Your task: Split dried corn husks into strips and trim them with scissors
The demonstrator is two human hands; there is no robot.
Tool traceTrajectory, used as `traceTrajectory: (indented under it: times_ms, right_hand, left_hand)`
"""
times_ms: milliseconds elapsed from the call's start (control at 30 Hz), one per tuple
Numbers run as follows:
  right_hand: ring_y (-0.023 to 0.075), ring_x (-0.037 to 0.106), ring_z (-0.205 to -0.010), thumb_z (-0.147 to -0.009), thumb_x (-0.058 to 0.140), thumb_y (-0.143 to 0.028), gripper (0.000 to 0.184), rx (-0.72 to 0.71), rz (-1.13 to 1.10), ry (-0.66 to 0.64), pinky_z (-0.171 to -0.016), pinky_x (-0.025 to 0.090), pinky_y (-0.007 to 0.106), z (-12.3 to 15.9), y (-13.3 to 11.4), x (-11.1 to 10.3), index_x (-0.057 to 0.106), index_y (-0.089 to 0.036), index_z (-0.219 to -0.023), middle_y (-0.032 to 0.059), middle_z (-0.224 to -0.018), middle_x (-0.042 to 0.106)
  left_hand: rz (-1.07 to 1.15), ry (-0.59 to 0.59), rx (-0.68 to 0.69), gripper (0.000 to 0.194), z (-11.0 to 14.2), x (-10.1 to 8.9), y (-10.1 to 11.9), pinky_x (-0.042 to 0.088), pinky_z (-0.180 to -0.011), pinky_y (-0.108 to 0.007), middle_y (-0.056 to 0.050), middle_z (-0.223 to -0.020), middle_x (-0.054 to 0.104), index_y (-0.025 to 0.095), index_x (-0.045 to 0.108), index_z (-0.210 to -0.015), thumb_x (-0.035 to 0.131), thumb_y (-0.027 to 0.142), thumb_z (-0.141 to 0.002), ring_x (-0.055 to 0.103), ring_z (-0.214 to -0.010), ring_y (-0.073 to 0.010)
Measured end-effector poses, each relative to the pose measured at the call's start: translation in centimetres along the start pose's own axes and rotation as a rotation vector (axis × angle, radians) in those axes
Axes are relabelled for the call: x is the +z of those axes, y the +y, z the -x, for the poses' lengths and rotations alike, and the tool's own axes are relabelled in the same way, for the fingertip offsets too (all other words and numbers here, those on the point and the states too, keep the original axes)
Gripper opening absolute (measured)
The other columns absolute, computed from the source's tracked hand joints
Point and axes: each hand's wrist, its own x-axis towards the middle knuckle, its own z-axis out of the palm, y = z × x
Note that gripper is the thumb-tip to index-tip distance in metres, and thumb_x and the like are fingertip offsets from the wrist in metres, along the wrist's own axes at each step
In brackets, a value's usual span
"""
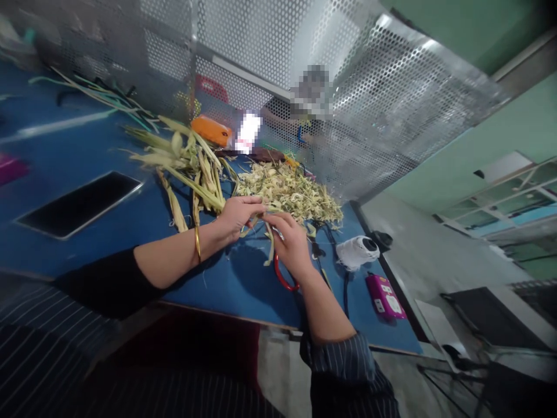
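Observation:
My left hand (239, 217) and my right hand (290, 241) meet over the blue table (243, 278), fingers pinched together on a pale green corn husk strip (270, 247). One end of the strip hangs below the fingers. The fingertips partly cover where it is gripped. Just beyond my hands lies a heap of small dry husk pieces (287, 188). Longer whole husks (204, 168) are bunched to the left of that heap. Beneath my right hand shows a red loop handle (285, 280); the rest of that tool is hidden.
A white thread spool (359, 252) and a magenta power socket box (386, 296) stand at the right. A black phone-like slab (80, 203) lies left. Behind are an orange pouch (212, 130) and a perforated metal screen (369, 98), with a person beyond it.

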Motion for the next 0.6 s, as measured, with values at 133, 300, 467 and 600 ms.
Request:
traceTrajectory:
  times_ms: [133, 300, 467, 600]
  right_hand:
    - [0.018, 0.065, -0.088, -0.092, 0.052, -0.02, 0.019, -0.161, 0.217, 0.03, -0.081, 0.048, 0.033, -0.1, 0.3, -0.2, 0.069, -0.023, -0.098, 0.0062, -0.094, 0.07]
    - [0.0183, 0.063, -0.086, -0.092, 0.056, -0.029, 0.015, 0.072, 0.044, 0.357, -0.08, 0.048, 0.034, -0.1, 0.5, -0.1, 0.068, -0.023, -0.085, 0.0047, -0.087, 0.068]
    - [0.0151, 0.056, -0.071, -0.09, 0.055, -0.034, 0.024, 0.309, -0.066, 0.36, -0.067, 0.043, 0.028, -0.2, 1.0, 0.0, 0.059, -0.02, -0.071, 0.0025, -0.078, 0.066]
    - [0.0116, 0.044, -0.059, -0.089, 0.054, -0.035, 0.025, 0.417, -0.107, 0.338, -0.058, 0.035, 0.025, -0.2, 1.0, 0.1, 0.057, -0.02, -0.069, -0.0027, -0.061, 0.054]
  left_hand:
    - [-0.042, 0.0, -0.072, 0.017, 0.9, 0.7, 0.4, 0.024, -0.038, -0.019, -0.002, -0.062, 0.065, 0.009, 0.077, -0.086, 0.072, 0.011, -0.07, 0.042, -0.042, -0.0033]
    - [-0.19, -0.141, -0.066, 0.014, 1.4, 0.8, 0.3, 0.022, -0.04, -0.018, -0.002, -0.057, 0.063, 0.011, 0.077, -0.082, 0.069, 0.011, -0.07, 0.05, -0.049, -0.007]
    - [-0.266, -0.286, -0.102, 0.015, 1.3, 0.4, 0.2, 0.024, -0.042, -0.019, -0.003, -0.057, 0.064, 0.012, 0.077, -0.083, 0.069, 0.017, -0.071, 0.049, -0.049, -0.008]
    - [-0.284, -0.329, -0.106, 0.014, 1.3, 0.5, 0.2, 0.023, -0.041, -0.02, -0.001, -0.057, 0.063, 0.013, 0.076, -0.081, 0.071, 0.021, -0.071, 0.041, -0.044, -0.0054]
